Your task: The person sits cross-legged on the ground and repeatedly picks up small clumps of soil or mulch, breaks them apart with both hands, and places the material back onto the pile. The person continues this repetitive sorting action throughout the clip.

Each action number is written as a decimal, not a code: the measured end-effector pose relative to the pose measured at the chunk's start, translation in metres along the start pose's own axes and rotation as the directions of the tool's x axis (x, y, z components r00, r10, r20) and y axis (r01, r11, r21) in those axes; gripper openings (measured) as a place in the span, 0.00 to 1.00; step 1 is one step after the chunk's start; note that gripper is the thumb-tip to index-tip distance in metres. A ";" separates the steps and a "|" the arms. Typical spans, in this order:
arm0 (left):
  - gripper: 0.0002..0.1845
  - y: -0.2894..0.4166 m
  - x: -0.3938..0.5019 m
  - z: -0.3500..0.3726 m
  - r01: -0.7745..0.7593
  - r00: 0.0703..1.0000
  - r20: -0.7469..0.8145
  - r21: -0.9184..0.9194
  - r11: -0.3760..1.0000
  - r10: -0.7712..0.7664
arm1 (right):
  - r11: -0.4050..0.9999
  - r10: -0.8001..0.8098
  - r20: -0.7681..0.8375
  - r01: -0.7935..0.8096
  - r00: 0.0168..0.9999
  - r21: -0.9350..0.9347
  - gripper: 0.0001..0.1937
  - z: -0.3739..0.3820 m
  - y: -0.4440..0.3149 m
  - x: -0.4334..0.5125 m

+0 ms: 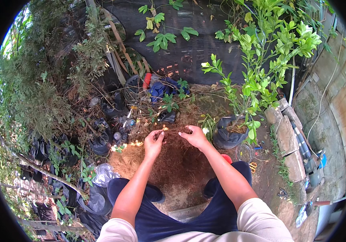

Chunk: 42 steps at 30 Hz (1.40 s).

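Note:
A thin, loose tuft of brown fibre (174,132) stretches between my two hands at the middle of the view. My left hand (153,144) pinches its left end between thumb and fingers. At the other end, the thumb and fingers of my right hand (196,138) close on it. Below and between my forearms lies a heap of dark brown fibre (185,163) on the ground. A paler, golden fibre heap (126,158) adjoins it on the left, partly hidden by my left forearm.
Right of the heap stands a leafy shrub in a black plastic grow bag (228,134). Near my right knee are orange-handled scissors (252,167), a wire coil (244,152) and a red object (226,158). Stone blocks (287,142) edge the right side; a clear plastic bag (105,174) lies left.

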<state>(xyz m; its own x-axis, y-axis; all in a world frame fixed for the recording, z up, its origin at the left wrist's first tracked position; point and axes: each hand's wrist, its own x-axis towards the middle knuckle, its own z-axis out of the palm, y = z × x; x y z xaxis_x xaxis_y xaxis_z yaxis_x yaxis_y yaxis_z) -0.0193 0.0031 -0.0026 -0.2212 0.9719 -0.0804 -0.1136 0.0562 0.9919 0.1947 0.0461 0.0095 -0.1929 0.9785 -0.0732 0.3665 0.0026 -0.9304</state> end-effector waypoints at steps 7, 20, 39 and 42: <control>0.11 0.001 0.001 -0.006 -0.030 0.999 -0.024 0.073 0.997 0.032 | 1.000 0.000 -0.013 -0.001 1.000 -0.011 0.17 -0.009 -0.005 -0.003; 0.17 -0.007 0.002 -0.006 0.008 0.992 0.120 0.151 0.989 -0.026 | 0.998 0.012 -0.014 -0.013 1.000 -0.057 0.18 -0.008 0.007 0.000; 0.19 -0.005 -0.013 0.011 -0.106 0.938 0.343 0.147 0.983 0.050 | 0.958 -0.193 0.113 0.212 0.975 -0.193 0.21 0.007 0.005 -0.007; 0.17 -0.005 -0.011 0.009 -0.079 0.951 0.308 0.182 0.980 0.019 | 0.972 -0.190 0.115 0.203 0.975 -0.117 0.20 0.006 0.006 -0.007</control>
<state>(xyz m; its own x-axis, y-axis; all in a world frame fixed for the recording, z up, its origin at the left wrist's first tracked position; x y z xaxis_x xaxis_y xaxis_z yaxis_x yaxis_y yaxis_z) -0.0078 -0.0060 -0.0057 0.0853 0.9960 -0.0273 0.0828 0.0202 0.9964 0.1927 0.0383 0.0017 -0.3621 0.9300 0.0639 0.4235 0.2252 -0.8774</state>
